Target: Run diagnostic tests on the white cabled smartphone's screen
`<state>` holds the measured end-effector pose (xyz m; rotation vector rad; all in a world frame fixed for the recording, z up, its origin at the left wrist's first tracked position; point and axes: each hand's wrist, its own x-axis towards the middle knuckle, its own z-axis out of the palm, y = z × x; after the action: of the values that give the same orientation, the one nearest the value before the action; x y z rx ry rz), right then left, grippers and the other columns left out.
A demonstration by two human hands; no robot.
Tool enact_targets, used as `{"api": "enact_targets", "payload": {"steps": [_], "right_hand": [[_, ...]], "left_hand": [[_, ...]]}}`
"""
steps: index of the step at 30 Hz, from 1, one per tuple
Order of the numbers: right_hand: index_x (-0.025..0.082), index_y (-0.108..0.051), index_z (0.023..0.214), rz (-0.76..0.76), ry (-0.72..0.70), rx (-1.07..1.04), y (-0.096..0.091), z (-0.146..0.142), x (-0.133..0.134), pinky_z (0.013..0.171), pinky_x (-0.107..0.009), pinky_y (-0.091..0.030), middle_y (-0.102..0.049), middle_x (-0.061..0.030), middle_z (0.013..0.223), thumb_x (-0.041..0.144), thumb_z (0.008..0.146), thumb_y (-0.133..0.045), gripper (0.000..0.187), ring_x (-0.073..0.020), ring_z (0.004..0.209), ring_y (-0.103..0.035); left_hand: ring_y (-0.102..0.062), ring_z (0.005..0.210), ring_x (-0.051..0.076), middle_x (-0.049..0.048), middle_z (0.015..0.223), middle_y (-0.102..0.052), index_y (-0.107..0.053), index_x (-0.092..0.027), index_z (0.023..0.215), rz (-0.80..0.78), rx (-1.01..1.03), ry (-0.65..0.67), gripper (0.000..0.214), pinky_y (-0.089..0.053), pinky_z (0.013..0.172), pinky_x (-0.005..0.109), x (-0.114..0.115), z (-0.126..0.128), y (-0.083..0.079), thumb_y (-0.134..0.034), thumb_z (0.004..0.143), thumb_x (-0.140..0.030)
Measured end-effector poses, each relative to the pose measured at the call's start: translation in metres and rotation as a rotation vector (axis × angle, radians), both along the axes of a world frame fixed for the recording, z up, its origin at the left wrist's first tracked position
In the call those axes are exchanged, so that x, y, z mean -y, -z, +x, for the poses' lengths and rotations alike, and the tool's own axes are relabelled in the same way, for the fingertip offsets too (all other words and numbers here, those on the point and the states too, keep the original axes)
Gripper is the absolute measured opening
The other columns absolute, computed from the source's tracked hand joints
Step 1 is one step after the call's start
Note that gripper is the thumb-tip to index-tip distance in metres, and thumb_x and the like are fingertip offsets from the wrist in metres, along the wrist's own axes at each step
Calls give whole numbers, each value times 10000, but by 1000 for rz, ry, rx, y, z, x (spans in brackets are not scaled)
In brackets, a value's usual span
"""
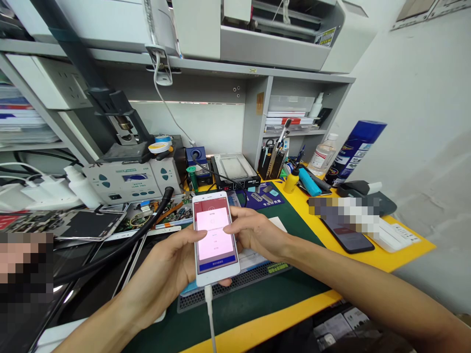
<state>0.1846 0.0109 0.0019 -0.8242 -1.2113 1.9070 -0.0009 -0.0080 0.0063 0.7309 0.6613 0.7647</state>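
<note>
A white smartphone (215,257) is held upright above the green work mat, its lit screen showing a pale pop-up box over a red and blue background. My left hand (176,260) grips its left side, with the thumb lying on the screen. On the right edge, my right hand (257,230) holds it too, and that thumb also rests on the glass. Most of the other fingers are hidden behind the phone. A white charging cable (209,299) is plugged into its bottom end and hangs down toward me.
Circuit boards (147,213) and a thick black hose (147,228) lie at left before a soldering station (128,179). A dark phone (346,230), blue spray can (355,152) and clear bottle (324,154) stand or lie at right. A grey shelf (206,71) spans the back.
</note>
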Motion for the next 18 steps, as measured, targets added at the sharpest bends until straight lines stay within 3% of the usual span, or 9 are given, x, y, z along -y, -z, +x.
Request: {"api": "enact_targets", "payload": {"steps": [7, 18], "right_hand": [[190, -629, 1131, 0, -10, 0, 1, 1, -1, 650, -324, -478, -697, -81, 1019, 217, 744, -644, 388, -220, 800, -642], [188, -625, 1126, -7, 2, 11, 0, 1, 0, 672, -336, -483, -701, -77, 981, 209, 743, -640, 383, -235, 837, -646]], "left_hand": [[-611, 1083, 337, 117, 1298, -621, -426, -277, 1446, -3, -4, -10, 546, -577, 764, 496, 1, 1, -1, -536, 913, -232], [-598, 1096, 348, 130, 1324, -597, -396, -268, 1463, -9, 5, -15, 569, -569, 778, 529, 0, 0, 3, -536, 913, -232]]}}
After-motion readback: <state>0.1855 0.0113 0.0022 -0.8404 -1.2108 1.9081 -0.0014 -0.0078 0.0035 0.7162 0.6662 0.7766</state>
